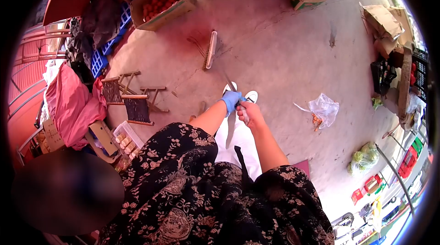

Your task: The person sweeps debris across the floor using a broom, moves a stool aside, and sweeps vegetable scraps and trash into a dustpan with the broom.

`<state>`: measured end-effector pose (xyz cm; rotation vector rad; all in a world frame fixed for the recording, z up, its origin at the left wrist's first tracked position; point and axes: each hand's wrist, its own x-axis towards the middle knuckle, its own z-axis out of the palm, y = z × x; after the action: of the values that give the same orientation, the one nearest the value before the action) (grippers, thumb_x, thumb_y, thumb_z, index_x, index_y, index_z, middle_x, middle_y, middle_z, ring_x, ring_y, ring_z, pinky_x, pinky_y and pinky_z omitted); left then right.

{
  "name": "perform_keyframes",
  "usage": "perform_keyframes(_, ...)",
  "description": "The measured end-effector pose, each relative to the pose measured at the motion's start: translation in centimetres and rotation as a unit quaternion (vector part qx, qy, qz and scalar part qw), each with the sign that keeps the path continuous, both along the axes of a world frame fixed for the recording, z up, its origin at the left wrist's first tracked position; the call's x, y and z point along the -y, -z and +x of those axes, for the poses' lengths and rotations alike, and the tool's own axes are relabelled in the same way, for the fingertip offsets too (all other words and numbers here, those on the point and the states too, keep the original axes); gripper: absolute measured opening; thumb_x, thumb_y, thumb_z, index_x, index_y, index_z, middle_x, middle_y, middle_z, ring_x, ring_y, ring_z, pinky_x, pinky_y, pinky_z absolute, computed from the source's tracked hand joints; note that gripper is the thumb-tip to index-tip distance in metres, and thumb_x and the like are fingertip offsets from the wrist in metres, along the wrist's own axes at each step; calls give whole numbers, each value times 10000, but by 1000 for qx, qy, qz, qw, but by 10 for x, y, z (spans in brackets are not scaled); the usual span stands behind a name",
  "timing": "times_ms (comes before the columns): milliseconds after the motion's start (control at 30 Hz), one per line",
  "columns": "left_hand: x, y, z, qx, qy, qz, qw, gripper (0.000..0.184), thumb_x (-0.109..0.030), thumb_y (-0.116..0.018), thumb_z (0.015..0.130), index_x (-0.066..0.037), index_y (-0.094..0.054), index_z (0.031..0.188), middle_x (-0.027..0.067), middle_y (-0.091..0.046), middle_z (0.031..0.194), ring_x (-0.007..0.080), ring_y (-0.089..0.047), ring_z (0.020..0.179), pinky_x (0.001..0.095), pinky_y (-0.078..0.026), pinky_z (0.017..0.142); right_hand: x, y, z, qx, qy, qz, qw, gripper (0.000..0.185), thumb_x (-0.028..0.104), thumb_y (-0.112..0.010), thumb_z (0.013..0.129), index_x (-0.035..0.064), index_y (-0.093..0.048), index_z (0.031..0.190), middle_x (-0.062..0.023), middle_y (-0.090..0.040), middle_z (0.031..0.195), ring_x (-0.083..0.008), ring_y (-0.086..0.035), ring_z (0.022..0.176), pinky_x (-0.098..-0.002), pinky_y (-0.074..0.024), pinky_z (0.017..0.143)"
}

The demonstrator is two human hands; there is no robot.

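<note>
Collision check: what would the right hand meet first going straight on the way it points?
Probably the gloved left hand, just ahead of the right hand; depth is hard to judge.

My L hand [233,101] in blue glove [229,99], blk top [176,224] w/ beige floral print, wht trousers [246,140]; pale brush head [211,50], pinkish-gray floor [284,62].

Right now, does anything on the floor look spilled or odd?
Yes: a crumpled clear plastic bag lies like litter on the floor to your right, small orange pieces at its near edge, possibly spilled; some may be inside.
</note>
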<state>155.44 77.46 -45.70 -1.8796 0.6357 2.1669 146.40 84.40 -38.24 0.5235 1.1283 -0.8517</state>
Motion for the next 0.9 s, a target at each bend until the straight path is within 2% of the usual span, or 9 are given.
perform_keyframes(33, -25, 9, -23, 0, 41, -7, 999, 291, -240, -474, 885, -9, -578, 744, 101, -579, 607, 199, -494, 413, 337, -384, 384, -24, -10, -17, -23, 25, 12, 999, 147, 156, -422, 889, 35, -461, 817, -46, -499, 649, -108, -443, 460, -222, -324, 330)
perform_keyframes(67, -25, -50, -55, -25, 77, -1, 997, 276, -236, -502, 873, -3, -599, 760, 94, -594, 629, 190, -500, 424, 320, -386, 390, -47, -22, -31, -49, 49, 30, 997, 149, 159, -418, 891, 39, -458, 812, -44, -494, 646, -107, -435, 453, -220, -325, 332)
perform_keyframes(200, -64, -62, -121, -147, 203, 44, 967, 292, -248, -495, 867, 8, -625, 820, 73, -599, 655, 164, -527, 505, 316, -416, 449, -83, -53, -75, -102, 160, 73, 979, 150, 151, -409, 877, 52, -451, 773, -35, -474, 623, -106, -413, 436, -217, -329, 338)
perform_keyframes(233, -59, -76, -133, -157, 250, 38, 955, 293, -250, -484, 859, -3, -623, 784, 72, -596, 633, 138, -492, 437, 295, -382, 385, -80, -54, -81, -109, 189, 58, 974, 143, 144, -414, 861, 48, -458, 765, -37, -470, 616, -114, -428, 443, -234, -347, 342)
perform_keyframes(367, -38, -94, -151, -152, 227, 118, 955, 249, -249, -501, 788, -61, -609, 665, 39, -510, 496, 131, -391, 325, 298, -295, 302, -49, -74, -88, -150, 221, 43, 963, 130, 126, -408, 832, 56, -456, 733, -31, -454, 589, -123, -443, 443, -258, -373, 351)
perform_keyframes(633, 84, -138, -107, -108, 181, -79, 974, 213, -244, -476, 853, -40, -461, 911, 80, -535, 664, 149, -457, 426, 302, -362, 350, 68, -103, -61, -107, 171, -42, 979, 128, 148, -421, 847, 65, -443, 752, -28, -435, 609, -121, -464, 457, -260, -387, 354)
perform_keyframes(767, 176, -73, -79, -118, 114, -156, 974, 262, -243, -492, 854, 7, -476, 931, 121, -584, 747, 182, -532, 516, 335, -447, 472, 168, -74, -67, -20, 128, -78, 988, 181, 157, -450, 846, 55, -454, 696, -38, -464, 582, -123, -470, 459, -244, -367, 350)
perform_keyframes(800, 209, -68, -79, -60, 165, -172, 969, 288, -257, -508, 832, 24, -486, 896, 106, -570, 701, 171, -515, 487, 339, -428, 436, 196, -65, -71, -13, 117, -86, 989, 190, 160, -462, 846, 47, -465, 693, -43, -477, 593, -122, -476, 462, -236, -365, 351)
perform_keyframes(900, 288, -50, -96, -52, 87, -102, 990, 296, -222, -462, 811, -12, -527, 614, 67, -493, 503, 152, -439, 404, 328, -318, 353, 272, -19, -92, -4, 41, -103, 994, 178, 146, -461, 842, 25, -484, 714, -50, -498, 617, -122, -481, 465, -241, -368, 350)
